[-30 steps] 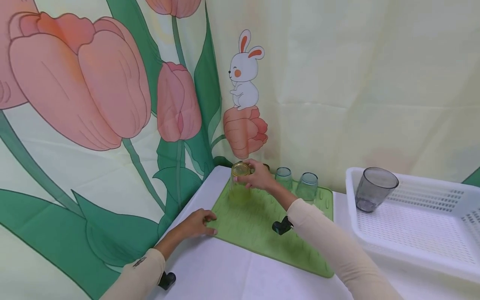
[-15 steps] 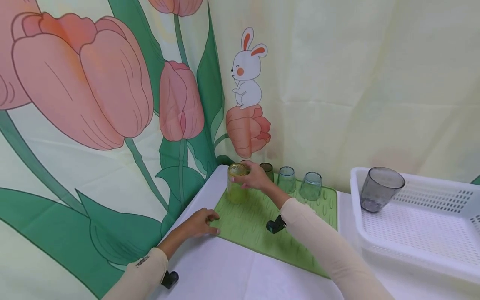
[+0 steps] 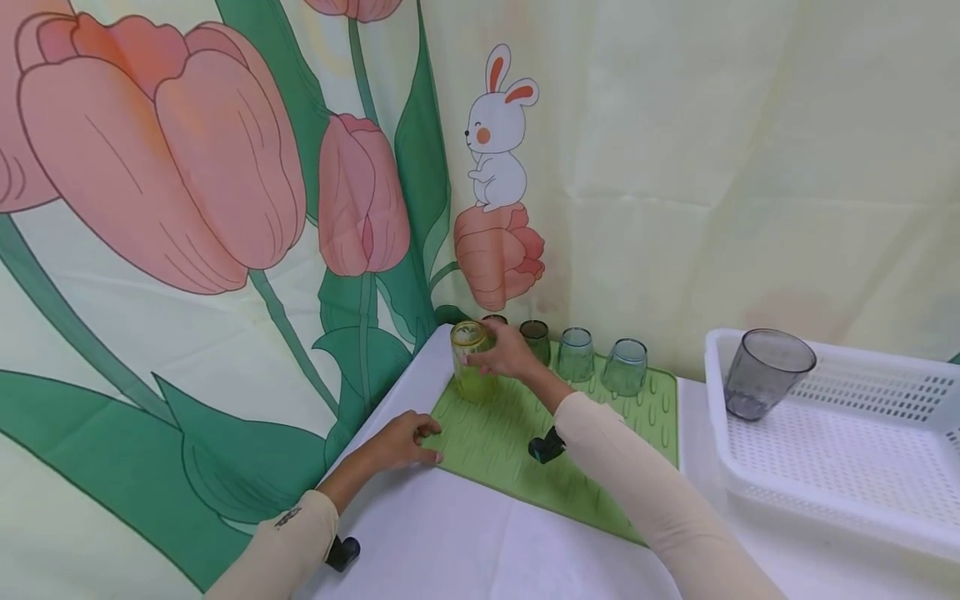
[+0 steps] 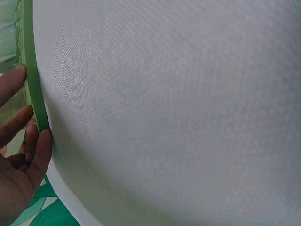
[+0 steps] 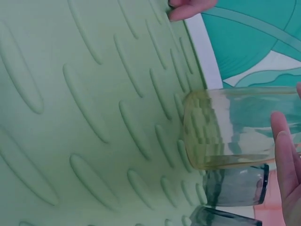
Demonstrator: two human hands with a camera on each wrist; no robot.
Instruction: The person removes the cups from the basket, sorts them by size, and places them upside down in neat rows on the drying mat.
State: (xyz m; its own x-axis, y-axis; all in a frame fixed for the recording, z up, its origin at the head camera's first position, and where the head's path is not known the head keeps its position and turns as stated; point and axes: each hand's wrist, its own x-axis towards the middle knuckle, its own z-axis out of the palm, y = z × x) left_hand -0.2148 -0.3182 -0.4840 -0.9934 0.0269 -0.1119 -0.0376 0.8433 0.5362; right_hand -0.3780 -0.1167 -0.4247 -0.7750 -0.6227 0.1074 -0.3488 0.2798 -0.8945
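Observation:
My right hand (image 3: 507,352) grips a yellow-tinted drinking glass (image 3: 467,379) near its upper end, at the far left part of a green ridged mat (image 3: 517,467). In the right wrist view, the lower end of the glass (image 5: 225,129) meets the mat's surface or hovers just over it; I cannot tell which. Fingers and thumb lie along its side there. My left hand (image 3: 403,440) rests at the mat's near left corner, fingers loosely bent. The left wrist view has its fingertips (image 4: 44,136) touching the mat's green edge (image 4: 35,89).
Along the mat's back edge stand a dark glass (image 3: 536,342), two bluish glasses (image 3: 576,357) and another rim partly behind my right hand. A white plastic basket (image 3: 832,492) at the right contains a tilted grey glass (image 3: 768,375). Printed curtains (image 3: 645,167) hang behind.
My right hand and the yellow glass have shifted slightly left, revealing more of the dark glass behind. My left hand stays at the mat's corner. The head view has shifted a little.

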